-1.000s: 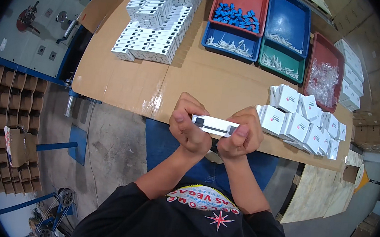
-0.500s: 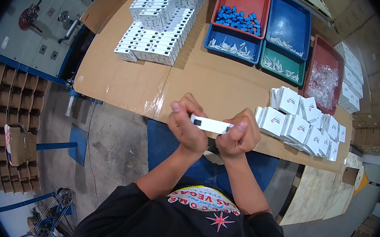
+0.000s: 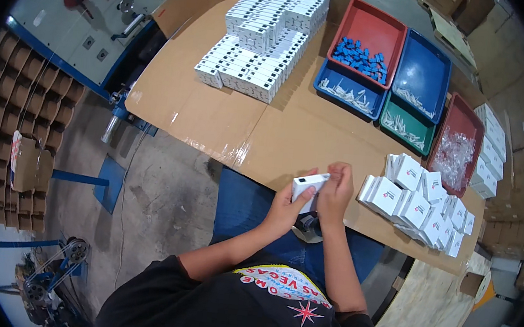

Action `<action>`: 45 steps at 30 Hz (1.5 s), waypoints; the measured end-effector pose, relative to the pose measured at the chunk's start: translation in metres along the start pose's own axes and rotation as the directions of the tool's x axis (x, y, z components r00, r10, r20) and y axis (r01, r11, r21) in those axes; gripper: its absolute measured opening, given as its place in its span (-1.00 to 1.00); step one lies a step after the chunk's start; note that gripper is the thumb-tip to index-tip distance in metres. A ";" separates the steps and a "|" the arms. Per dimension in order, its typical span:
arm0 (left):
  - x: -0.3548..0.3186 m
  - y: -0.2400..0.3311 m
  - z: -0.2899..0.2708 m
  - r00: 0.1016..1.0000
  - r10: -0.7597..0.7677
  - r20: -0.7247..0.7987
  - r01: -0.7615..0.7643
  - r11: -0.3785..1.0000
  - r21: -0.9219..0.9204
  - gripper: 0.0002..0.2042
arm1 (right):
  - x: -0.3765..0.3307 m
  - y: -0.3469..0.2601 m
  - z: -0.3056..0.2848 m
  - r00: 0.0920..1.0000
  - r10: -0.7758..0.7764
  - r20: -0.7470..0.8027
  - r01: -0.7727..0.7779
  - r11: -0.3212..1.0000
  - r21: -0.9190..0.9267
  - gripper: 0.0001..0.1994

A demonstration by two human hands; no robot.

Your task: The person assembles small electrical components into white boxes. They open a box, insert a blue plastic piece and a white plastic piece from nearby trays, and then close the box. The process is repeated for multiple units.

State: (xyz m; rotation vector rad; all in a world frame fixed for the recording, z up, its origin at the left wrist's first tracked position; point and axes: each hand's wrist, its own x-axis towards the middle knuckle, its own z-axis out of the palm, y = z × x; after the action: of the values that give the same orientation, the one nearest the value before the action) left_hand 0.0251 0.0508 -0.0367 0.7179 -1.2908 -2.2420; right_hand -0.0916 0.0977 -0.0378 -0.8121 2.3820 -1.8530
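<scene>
At the near edge of the cardboard-covered counter (image 3: 305,139), the left hand (image 3: 284,213) holds a slim white box (image 3: 316,181) out in front of the person's body. Its grip is clamped on the box, with the thumb lying along the near face and fingertips showing beyond the far edge. The left forearm slants in from the near left, elbow out to the side, wrist angled toward the right. The right hand (image 3: 336,196) stands upright just beside the box's right end, fingers pointing to the far side and slightly bent, palm turned to the left; I cannot tell whether its grip is together or apart. The right forearm rises steeply behind it, close to straight.

To the right of the hands lies a loose pile of white boxes (image 3: 413,206). Far left stands a neat tiered stack of white boxes (image 3: 245,77). Across the far right are a red tray (image 3: 372,32) with small blue parts (image 3: 360,61), a small blue tray (image 3: 352,81), a large blue tray (image 3: 423,59) and a green tray (image 3: 399,105), these three with white sticks (image 3: 351,97), and a dark red tray (image 3: 465,117) with clear plastic pieces (image 3: 453,158).
</scene>
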 end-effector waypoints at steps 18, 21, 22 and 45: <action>0.005 -0.025 -0.072 0.986 0.156 -0.052 -0.152 0.986 0.070 -0.44 | 0.000 0.014 0.020 0.952 -0.006 0.307 -0.073 0.967 0.242 -0.78; 0.013 -0.055 -0.092 0.995 0.080 -0.057 -0.076 0.995 0.063 -0.60 | 0.022 0.001 0.025 0.942 0.141 0.305 -0.209 0.957 0.202 -0.81; 0.015 -0.055 -0.092 0.999 0.023 -0.024 -0.022 0.999 0.031 -0.65 | 0.031 0.001 0.030 0.940 0.146 0.307 -0.220 0.951 0.219 -0.80; 0.034 -0.058 -0.084 0.964 -0.200 0.175 0.086 0.859 0.505 -0.63 | 0.342 0.061 0.224 0.979 -0.203 -0.001 0.203 0.978 0.055 -0.70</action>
State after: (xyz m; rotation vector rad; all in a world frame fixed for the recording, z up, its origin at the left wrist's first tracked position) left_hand 0.0456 0.0030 -0.1308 0.7724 -2.0300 -2.1642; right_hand -0.3392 -0.2327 -0.0587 -1.0895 2.3113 -1.9737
